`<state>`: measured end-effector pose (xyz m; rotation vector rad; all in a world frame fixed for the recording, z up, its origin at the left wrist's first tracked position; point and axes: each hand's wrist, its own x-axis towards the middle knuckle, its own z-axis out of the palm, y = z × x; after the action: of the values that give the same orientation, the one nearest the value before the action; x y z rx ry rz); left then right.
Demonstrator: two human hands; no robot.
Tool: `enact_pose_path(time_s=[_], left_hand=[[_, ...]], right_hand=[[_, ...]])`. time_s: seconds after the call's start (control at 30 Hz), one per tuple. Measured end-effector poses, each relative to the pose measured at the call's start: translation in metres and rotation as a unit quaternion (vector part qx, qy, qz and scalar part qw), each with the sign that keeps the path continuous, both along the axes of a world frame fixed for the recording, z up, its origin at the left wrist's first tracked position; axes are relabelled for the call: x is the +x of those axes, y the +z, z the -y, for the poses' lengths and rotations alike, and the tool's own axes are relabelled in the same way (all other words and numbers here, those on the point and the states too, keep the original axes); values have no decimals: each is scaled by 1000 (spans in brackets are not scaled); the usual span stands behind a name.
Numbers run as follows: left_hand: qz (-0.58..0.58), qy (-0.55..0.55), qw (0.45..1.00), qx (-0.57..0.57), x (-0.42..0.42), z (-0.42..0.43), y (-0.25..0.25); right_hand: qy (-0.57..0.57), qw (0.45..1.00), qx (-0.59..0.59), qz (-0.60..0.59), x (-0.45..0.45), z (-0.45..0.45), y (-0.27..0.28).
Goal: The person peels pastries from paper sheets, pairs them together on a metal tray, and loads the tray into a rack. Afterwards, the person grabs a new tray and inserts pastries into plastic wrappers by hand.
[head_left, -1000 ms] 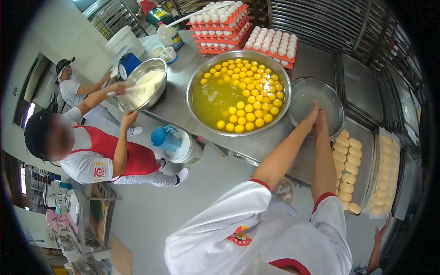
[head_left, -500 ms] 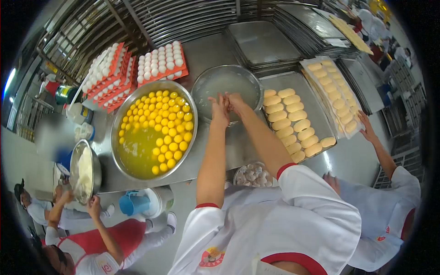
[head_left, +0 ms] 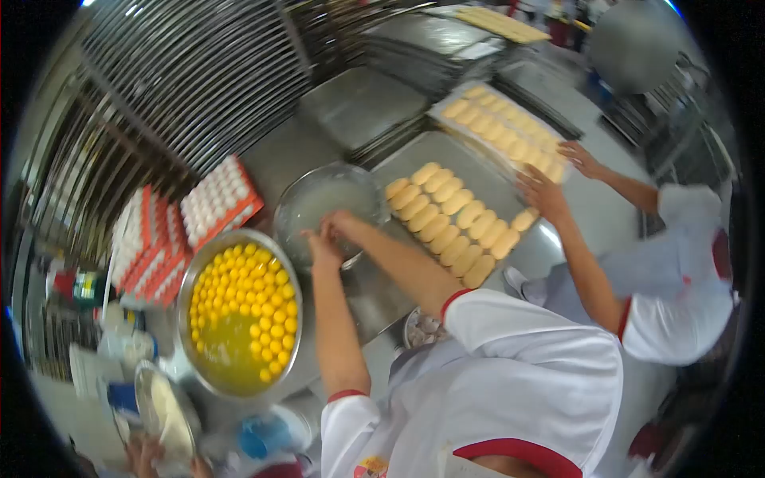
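A round metal bowl [head_left: 373,191] of cloudy liquid stands on the steel table, with both my hands over its near side. My left hand [head_left: 323,248] has its thumb apart from the fingers, and I see nothing in it. Close against it is my right hand [head_left: 344,226], its fingers blurred and partly hidden by the overlap. To the left, a large metal basin [head_left: 296,299] holds many yellow egg yolks in clear egg white. A baking tray [head_left: 398,163] with rows of oblong pale buns [head_left: 454,203] lies to the right of the bowl.
Orange trays of white eggs [head_left: 219,199] are stacked behind the basin. A co-worker's hands [head_left: 543,191] touch a paper-lined tray of buns [head_left: 498,119] at right. Another person's hands [head_left: 146,454] are beside a bowl of pale cream [head_left: 169,414]. Eggshells [head_left: 422,328] fill a container below the table edge.
The view has turned and shifted, so the table's things appear further left. My hands stay over the bowl. The co-worker at right now has both hands at the paper-lined bun tray.
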<state>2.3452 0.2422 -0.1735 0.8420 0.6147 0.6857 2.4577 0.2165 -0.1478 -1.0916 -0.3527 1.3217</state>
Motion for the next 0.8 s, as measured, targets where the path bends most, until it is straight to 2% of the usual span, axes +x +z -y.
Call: enact_pose_path(time_s=[0.03,0.1,0.13,0.2,0.23,0.3,0.37,0.43,0.47,0.53,0.57,0.6,0.63,0.67,0.73,0.8], left_hand=[[-18,37,987,-158,5,14,39],[0,40,976,-213,8,17,51],[-5,24,977,-212,10,15,44],[-188,42,972,-136,14,13,36],[-190,36,972,-133,16,9,32],[-335,46,940,-47,17,15,46],[-318,39,946,-45,21,16,50],[-291,36,955,-46,15,13,50],[-277,37,959,-49,10,14,52],[-261,40,963,-50,5,10,49],[-216,50,971,-87,4,5,43],[-169,58,976,-121,5,5,46],[-166,55,977,-118,7,4,50],[-160,49,978,-121,4,3,50],[-158,44,979,-117,0,0,47],[-157,40,981,-110,-5,-2,47]], right_hand=[[-4,1000,0,6,-5,-1,-1],[-12,999,-7,33,-14,-5,-1],[-12,998,-16,56,-17,-8,1],[-7,991,-35,133,-18,-10,7],[-4,981,-48,188,-17,-11,10],[11,936,-85,340,-15,-9,18],[22,855,-123,503,-15,-1,30],[10,777,-148,612,-22,15,53],[11,776,-151,612,-25,25,59],[82,713,-108,688,-28,35,68],[81,712,-108,689,-31,36,58],[62,684,-87,721,-36,35,42],[43,653,-68,753,-39,34,32],[41,652,-68,754,-42,38,31],[66,524,-54,848,-50,44,29],[64,511,-31,856,-58,46,31]])
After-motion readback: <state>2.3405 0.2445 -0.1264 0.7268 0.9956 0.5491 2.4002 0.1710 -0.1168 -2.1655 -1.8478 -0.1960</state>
